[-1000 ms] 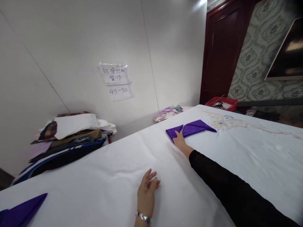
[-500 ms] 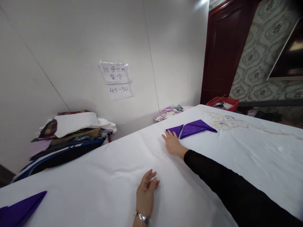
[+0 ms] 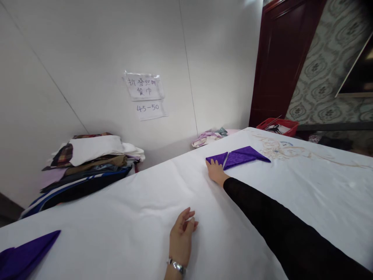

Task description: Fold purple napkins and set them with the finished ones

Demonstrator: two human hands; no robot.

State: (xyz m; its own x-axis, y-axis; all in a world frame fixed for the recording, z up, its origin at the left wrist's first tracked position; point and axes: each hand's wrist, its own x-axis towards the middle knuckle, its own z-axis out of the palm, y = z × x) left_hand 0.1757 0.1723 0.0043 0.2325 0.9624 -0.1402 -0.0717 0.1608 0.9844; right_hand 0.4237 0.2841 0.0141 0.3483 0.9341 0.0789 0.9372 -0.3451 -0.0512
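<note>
Resting the right hand (image 3: 216, 171), fingers slightly spread, on the left end of the purple cloth (image 3: 242, 158), far on the bench (image 3: 131, 241), having just shifted slightly right, apparently flattening that end; holding the left hand (image 3: 181, 235) nearer, half-curled and empty

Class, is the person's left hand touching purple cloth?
No: the left hand has only white tablecloth around it, with the purple cloth lying apart on either side.

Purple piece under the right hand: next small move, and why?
Perhaps nudge the touched purple piece toward the neighbouring purple piece: a narrow strip of white cloth shows between them, and the right hand rests on the first.
</note>
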